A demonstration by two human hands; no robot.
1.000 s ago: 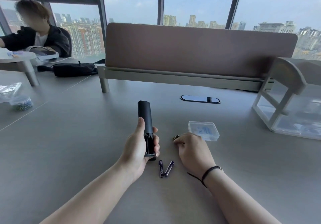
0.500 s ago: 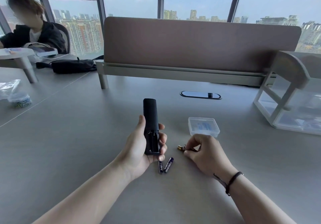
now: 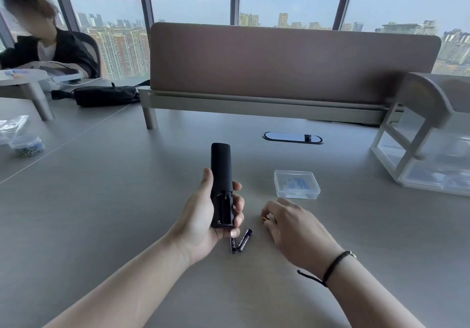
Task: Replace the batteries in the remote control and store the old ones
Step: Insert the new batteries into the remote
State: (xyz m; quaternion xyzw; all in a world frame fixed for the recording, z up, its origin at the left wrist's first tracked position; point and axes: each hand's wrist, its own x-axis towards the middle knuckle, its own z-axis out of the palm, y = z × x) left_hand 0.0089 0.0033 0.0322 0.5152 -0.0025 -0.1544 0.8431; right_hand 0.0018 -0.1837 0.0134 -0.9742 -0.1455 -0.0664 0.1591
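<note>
My left hand (image 3: 203, 221) grips a black remote control (image 3: 221, 175) above the grey table, back side up. Its battery compartment (image 3: 223, 208) is uncovered and looks empty. Two dark batteries (image 3: 240, 242) lie side by side on the table just below the remote's lower end. My right hand (image 3: 290, 223) rests on the table to the right, fingers curled over a small gold-tipped battery (image 3: 267, 217) that is mostly hidden. A clear plastic case (image 3: 296, 184) lies shut on the table beyond my right hand.
A brown desk divider (image 3: 292, 60) stands across the back. A cable port (image 3: 292, 138) sits in the table. A white and clear organiser (image 3: 427, 147) stands at right. At far left are a jar and bag (image 3: 23, 142), a black pouch (image 3: 104, 96), and a seated person (image 3: 43, 45).
My left hand has tilted the remote so the open compartment faces up. My right hand has shifted on the table and curled over the gold-tipped battery.
</note>
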